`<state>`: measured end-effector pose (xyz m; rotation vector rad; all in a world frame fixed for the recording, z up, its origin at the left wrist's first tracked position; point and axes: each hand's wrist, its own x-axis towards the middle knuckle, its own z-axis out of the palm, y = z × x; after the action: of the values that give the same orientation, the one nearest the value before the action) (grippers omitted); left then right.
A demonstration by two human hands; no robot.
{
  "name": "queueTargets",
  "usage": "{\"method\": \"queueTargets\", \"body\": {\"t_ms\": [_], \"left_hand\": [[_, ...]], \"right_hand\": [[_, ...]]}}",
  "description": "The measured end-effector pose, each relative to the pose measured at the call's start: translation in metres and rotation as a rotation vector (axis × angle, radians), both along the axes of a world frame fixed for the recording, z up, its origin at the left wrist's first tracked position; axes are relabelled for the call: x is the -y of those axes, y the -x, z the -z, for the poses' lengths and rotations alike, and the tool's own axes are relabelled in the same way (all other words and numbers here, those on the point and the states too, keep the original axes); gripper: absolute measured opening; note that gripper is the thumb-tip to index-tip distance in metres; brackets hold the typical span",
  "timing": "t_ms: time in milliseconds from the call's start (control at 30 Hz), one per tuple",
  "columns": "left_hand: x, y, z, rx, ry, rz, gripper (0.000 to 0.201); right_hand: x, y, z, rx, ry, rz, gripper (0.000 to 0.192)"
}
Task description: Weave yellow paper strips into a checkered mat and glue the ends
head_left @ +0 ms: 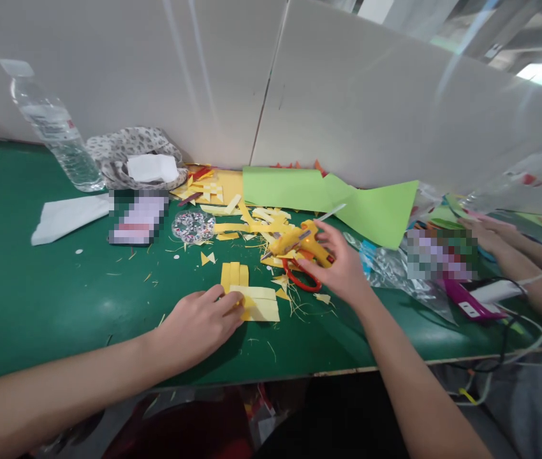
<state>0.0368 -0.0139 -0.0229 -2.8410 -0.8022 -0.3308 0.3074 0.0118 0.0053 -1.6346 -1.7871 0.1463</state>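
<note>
My left hand (206,319) rests on the green table with its fingers bent together, holding down yellow paper strips (260,305) laid across one another. Darker yellow strips (235,274) stick up behind the fingertips, while pale ones run out to the right. In my right hand (342,264) is a yellow hot glue gun (292,241), its nozzle aimed left and down, with a clear glue stick poking from its back end. Red-handled scissors (303,279) lie under the glue gun, partly hidden by it and the hand. Small yellow scraps (208,259) are scattered around.
Green paper (294,189) leans near the wall behind. To the left are a tilted-looking water bottle (58,131), a patterned pouch (132,143) and a phone (139,218). At right are a plastic bag (402,274), a magenta power strip (472,303), cables and another person's arms (514,255).
</note>
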Motion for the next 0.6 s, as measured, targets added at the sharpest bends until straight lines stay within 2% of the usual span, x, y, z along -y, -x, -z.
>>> {"method": "queueTargets", "body": {"t_ms": [167,600], "left_hand": [[-0.001,0.001,0.005,0.01,-0.012,0.029,0.013],[-0.001,0.001,0.007,0.008,-0.014,0.025,0.011]], "right_hand": [[0.006,0.015,0.007,0.029,0.075,-0.116,0.068],[0.005,0.017,0.011,0.117,0.107,-0.139,0.067]]}}
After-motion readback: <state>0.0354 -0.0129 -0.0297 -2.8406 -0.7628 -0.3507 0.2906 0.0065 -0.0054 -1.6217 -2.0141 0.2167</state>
